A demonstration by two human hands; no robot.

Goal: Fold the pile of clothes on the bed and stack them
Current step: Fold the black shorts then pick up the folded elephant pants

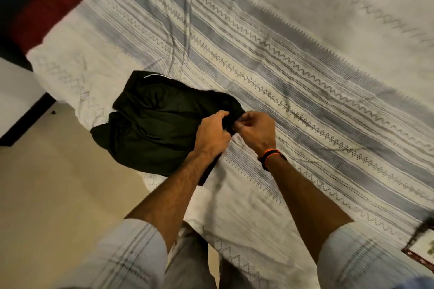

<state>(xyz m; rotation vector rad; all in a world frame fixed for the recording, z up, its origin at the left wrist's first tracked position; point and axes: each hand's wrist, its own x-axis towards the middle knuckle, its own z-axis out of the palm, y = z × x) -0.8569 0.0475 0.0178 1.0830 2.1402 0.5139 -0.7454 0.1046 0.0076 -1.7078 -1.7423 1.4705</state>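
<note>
Garment (152, 129): black, thin white line at far edge. Bedsheet (305, 77): cream, grey-blue stripes, dotted zigzag and diamond bands. Wristband (271, 156): black with orange. Sleeves (131, 256): pale blue-grey, dark stripes. Floor (58, 195): beige. Dark red fabric (51, 2) at bed's far corner.

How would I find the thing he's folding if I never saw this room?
Look at the big bed with the grey-striped cover. Near its edge by the floor lies a bunched black garment, with the left hand and right hand pinching one corner. It is the only dark cloth on the pale cover.
</note>
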